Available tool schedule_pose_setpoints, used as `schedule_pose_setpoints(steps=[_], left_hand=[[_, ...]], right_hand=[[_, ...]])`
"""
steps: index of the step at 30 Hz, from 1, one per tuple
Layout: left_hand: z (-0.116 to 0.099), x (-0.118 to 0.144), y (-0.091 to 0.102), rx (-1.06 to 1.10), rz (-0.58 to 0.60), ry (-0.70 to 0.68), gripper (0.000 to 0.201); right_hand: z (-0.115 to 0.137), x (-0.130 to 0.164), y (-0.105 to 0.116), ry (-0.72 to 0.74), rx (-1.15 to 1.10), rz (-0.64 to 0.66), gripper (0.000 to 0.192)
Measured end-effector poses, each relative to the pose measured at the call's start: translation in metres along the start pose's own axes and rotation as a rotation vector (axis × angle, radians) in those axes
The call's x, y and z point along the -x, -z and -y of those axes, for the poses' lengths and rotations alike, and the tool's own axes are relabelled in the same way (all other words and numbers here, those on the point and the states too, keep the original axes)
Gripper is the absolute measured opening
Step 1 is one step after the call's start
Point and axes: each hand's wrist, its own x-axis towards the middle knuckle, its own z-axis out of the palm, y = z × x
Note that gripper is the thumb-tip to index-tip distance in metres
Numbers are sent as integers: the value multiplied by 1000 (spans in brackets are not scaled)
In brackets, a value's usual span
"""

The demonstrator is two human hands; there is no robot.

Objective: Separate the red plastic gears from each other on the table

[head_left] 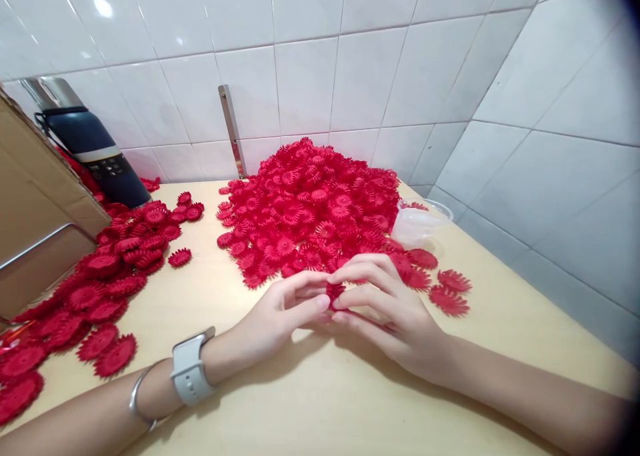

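Red plastic, everywhere: a big heap of toothed flower pieces (313, 209) is piled against the white tiled wall (350, 63) at the back of the pale wooden table (300, 403). Just in front of that heap, the person's two hands meet fingertip to fingertip over the tabletop. The left hand (277, 316), with a white watch (190, 376) and a thin silver bangle (137, 396) on its wrist, has thumb and forefinger pinched closed on a small red flower piece (334, 292). The right hand (387, 306) grips the same piece from the other side, its fingers curled in around it; most of the piece is hidden between the fingertips.

A few loose flowers (450, 293) lie flat on the table just right of the right hand. A clear plastic cup (420, 219) lies beside the heap near the corner. To the left a second, flatter spread of red flowers (100, 289) trails toward a cardboard box (35, 196), with a dark blue flask (95, 153) behind it.
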Motion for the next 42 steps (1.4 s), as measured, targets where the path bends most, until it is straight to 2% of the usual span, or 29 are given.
schedule_pose_setpoints(steps=[4,8,10,14,18,24,28,32,38,42], left_hand=[[2,-1,2,25,-20,-19,25],[4,-3,2,69,-61,5,26],[5,-4,2,111,-85,23,25],[3,-5,1,99,-116,46,26],[3,-4,1,31,-88,11,26],[3,-3,1,24,-43,-29,25],[4,-3,0,34,-21,-6,24],[6,-3,-1,58,21,6,32],[9,-3,-3,68,16,23,23],[11,-3,-1,43,-17,50,31]], right_hand=[[-1,0,1,-65,-6,-35,15],[-4,1,4,-238,-120,-38,6],[-5,1,5,-295,-178,-32,13],[-4,1,4,-248,-149,-5,11],[-1,0,1,-151,-74,-7,15],[-1,-1,0,-125,-68,-6,16],[-2,0,1,-161,-95,16,15],[-2,-1,2,-185,-114,47,11],[-2,0,-1,-204,-103,36,13],[-7,3,-3,-379,-167,-22,10]])
